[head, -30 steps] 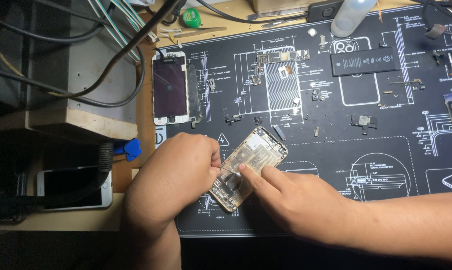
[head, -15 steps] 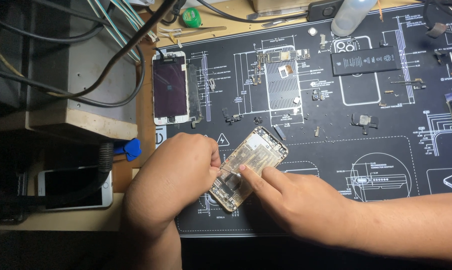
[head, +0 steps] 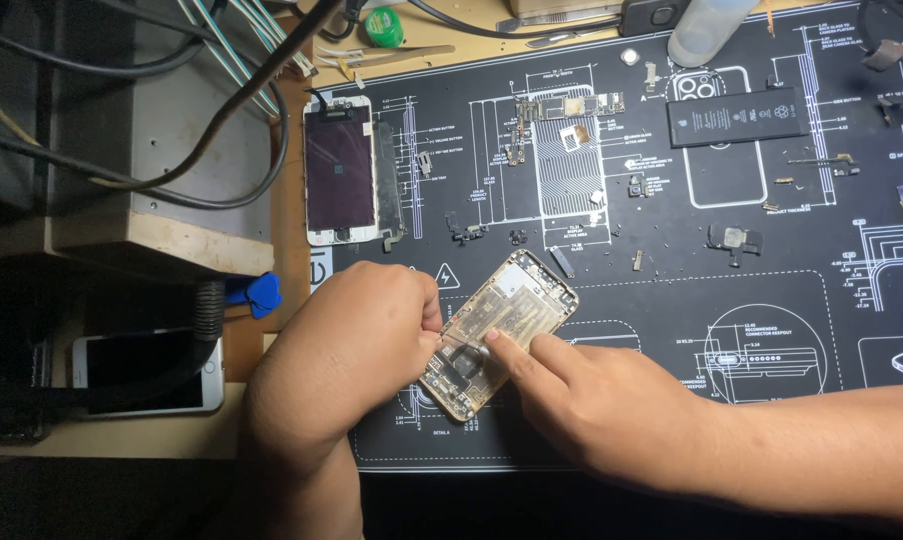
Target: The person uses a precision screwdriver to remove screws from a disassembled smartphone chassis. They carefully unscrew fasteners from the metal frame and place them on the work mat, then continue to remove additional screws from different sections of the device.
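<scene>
The opened phone chassis (head: 499, 334) lies on the dark repair mat (head: 771, 400) of the tabletop, its long axis slanting from lower left to upper right. The left hand (head: 356, 355) closes on its lower-left edge, its grip steadying it. The right hand (head: 601, 405) presses an index fingertip (head: 493, 343) inside, holding nothing.

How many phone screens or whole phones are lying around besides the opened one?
2: a detached screen at the mat's upper left edge, and a white phone on the wooden shelf left; others may be hidden.
</scene>
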